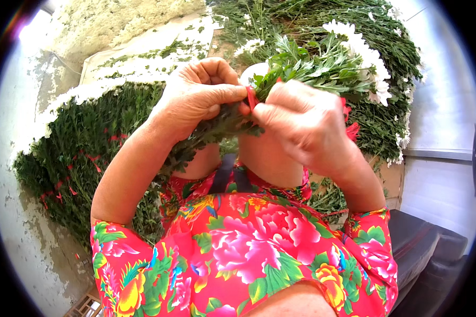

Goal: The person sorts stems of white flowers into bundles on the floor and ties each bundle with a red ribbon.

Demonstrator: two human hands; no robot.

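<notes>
A bunch of white chrysanthemums [317, 74] lies across my knees, its blooms to the far right and its leafy stems running toward the left. Round the stems goes a strip of red ribbon [252, 98]. My left hand [190, 98] pinches the ribbon between thumb and forefinger, the other fingers curled. Close beside it, my right hand [304, 121] is closed on the ribbon too, somewhat smeared by motion. The part of the stems behind my hands is mostly hidden.
At the left stands a big heap of tied chrysanthemum bunches [116, 127] with red ties. More cut flowers [291, 18] are piled at the far right, and pale blooms [121, 21] fill the far left. A dark padded seat [412, 238] is by my right side.
</notes>
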